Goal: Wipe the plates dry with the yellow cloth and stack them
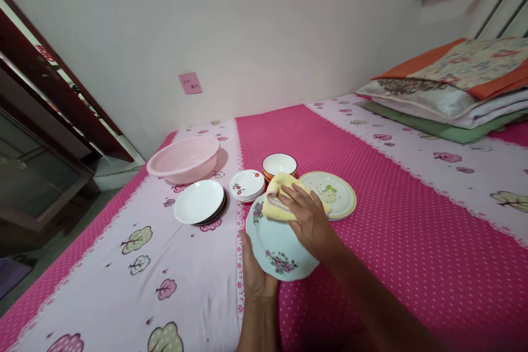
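Note:
My left hand (256, 272) grips a pale plate (284, 245) with purple flowers from its lower left edge, thumb on the rim and the other fingers hidden beneath. Pressed on the plate's upper part is a yellow cloth (284, 192), with the fingers of my right hand (307, 214) laid over it. Just beyond the plate are a stack of small flowered plates (246, 184), a stack of bowls (279, 165) with orange outsides, and a stack of yellow-rimmed plates (340, 195), partly hidden by the cloth and my right hand.
White plates (200, 202) with dark undersides are stacked at the left, before a pink basin (185, 159). Everything stands on a bed with a pink patterned sheet (391, 242). Folded bedding (449, 88) lies at the far right. A white wall (256, 38) rises behind.

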### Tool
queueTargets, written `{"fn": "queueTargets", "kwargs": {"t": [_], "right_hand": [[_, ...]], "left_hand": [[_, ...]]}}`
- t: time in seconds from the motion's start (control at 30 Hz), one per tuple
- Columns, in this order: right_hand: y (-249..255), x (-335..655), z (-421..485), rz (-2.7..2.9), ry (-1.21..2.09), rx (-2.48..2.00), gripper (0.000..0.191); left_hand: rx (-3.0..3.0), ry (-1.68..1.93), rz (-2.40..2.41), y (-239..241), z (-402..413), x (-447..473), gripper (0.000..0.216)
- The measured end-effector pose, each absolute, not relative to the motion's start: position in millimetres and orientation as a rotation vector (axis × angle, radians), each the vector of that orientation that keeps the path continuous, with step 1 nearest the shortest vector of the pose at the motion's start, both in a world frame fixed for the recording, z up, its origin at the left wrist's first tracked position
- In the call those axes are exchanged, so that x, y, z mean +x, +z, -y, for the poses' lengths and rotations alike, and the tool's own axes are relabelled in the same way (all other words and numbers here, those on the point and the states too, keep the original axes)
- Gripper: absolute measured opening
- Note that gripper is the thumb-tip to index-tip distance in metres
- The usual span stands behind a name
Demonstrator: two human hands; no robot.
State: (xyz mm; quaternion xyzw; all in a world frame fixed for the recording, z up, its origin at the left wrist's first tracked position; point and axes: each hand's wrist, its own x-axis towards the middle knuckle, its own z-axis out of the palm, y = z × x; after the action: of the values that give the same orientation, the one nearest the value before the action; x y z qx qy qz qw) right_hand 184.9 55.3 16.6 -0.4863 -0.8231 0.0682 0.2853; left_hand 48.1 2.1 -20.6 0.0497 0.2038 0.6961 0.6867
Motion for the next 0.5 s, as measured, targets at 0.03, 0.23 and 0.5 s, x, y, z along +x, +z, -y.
{"fn": "queueTargets", "kwargs": {"t": [0.03,0.23,0.5], "right_hand": [[15.8,187.8,-56.9,2.212,0.183,-1.309,0.075],[11.6,193.4,-55.0,2.356,0.269,-1.16,0.071],[7.8,170.1,-26.7,2.519,0.468,-0.836,0.061]], "left_hand": [[0.107,1.575,-0.47,-20.2,-2.4,44.0,0.066],[0.138,1.712,-0.478,-18.2,-3.8,18.3,0.066],[0.113,1.779,-0.477,-32.5,-4.0,-18.5,0.071]]}}
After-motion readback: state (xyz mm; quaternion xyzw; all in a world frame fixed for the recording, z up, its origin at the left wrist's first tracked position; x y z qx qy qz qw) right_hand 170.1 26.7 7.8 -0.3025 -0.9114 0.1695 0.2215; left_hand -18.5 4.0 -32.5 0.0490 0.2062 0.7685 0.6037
